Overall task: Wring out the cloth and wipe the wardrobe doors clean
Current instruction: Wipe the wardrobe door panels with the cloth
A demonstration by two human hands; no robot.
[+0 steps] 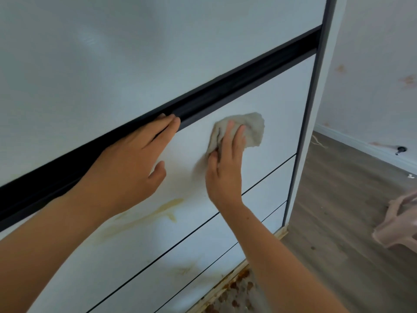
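Wiping step under way; wringing looks done, since no bucket or basin is in view.

Right hand (225, 163): fingers nearly straight and close together, laid over the cloth (250, 127) and pressing it on the door (275, 96). A fold runs up beside the thumb; cannot tell whether the thumb nips it.

Cloth: grey, bunched, flat against the white panel just below the dark rail (225, 91). Most of it sticks out at 1 o'clock from the fingertips.

Left hand (133, 163): at 9 o'clock of the right hand, palm on the door, fingers straight and pressed together, thumb spread apart. Fingertips touch the rail's lower edge. It holds nothing.

Yellow stain (158, 211): at 7 o'clock from the cloth, near the left wrist, apart from the cloth. A fainter mark (185, 271) sits on a lower panel at 6 o'clock. Floor (338, 199) at 4 o'clock, with pink fabric (401, 220) at the frame's edge.

Risks, as judged:
- The cloth is pressed rather than clearly gripped; a fast stroke could leave it behind or drop it.
- Bunched, it covers little; strokes may skip strips.
- The stain lies off the cloth's present spot; wiping only near the rail would miss it.
- A damp cloth dragged through the stain could smear yellow across clean panel.
- The braced left palm may leave prints, or shift the door if it slides.
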